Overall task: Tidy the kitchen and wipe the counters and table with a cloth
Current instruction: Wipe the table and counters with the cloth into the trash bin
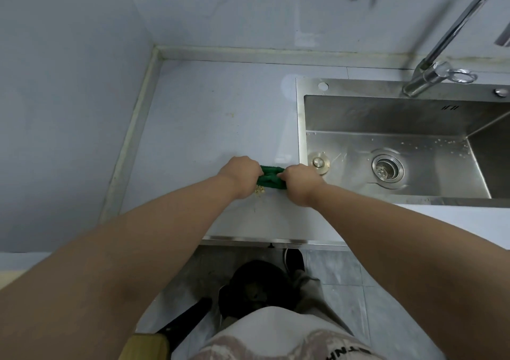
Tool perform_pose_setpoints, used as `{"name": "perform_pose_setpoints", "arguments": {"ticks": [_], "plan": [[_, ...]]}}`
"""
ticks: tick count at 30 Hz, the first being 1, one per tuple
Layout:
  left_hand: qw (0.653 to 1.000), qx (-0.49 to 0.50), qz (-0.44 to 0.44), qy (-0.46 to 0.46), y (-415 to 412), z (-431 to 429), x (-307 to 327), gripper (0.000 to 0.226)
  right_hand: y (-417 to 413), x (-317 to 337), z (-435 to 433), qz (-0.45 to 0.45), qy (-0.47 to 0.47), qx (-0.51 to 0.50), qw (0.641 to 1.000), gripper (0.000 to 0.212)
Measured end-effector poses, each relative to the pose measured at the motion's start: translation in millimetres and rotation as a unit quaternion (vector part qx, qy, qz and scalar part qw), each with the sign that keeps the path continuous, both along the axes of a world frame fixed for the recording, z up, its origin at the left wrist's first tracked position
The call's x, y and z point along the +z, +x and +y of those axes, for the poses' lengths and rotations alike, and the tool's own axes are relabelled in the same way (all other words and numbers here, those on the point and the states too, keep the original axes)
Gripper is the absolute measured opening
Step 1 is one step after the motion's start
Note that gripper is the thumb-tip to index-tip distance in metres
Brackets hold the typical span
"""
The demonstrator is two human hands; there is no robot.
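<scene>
While the left hand (242, 176) and right hand (300, 183) each curl round one end of the green cloth (271, 177), it lies bunched into a roll on the tabletop (209, 127), near the front edge, just beside the sink (300, 116). Each grip is clenched tight on fabric. Soft, light and probably damp, it should crumple anywhere, so the ends suit holding. Crumbs (259, 190) sit by the left hand. The smooth pale tabletop meets grey walls at its back-left corner; a tap (452, 36) arches over the sink.

Brushed metal sink (358, 138), soft green cloth (271, 177).
</scene>
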State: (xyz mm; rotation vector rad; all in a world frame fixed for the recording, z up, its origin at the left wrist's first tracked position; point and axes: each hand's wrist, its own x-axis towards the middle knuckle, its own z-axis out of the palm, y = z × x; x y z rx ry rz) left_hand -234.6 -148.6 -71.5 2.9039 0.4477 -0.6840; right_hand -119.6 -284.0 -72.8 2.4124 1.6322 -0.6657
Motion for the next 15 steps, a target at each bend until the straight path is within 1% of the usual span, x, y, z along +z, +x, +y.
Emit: {"name": "perform_pose_setpoints", "arguments": {"ticks": [7,15], "plan": [[1.0,0.003,0.007,-0.012,-15.7,-12.1,-2.1,0.027,-13.5,-4.7,-13.7,0.014,-0.003,-0.006,1.0,0.037],[1.0,0.002,0.015,-0.017,-19.1,-19.1,6.6,0.024,-21.4,5.6,-17.1,0.022,-0.038,0.004,0.999,0.025]]}}
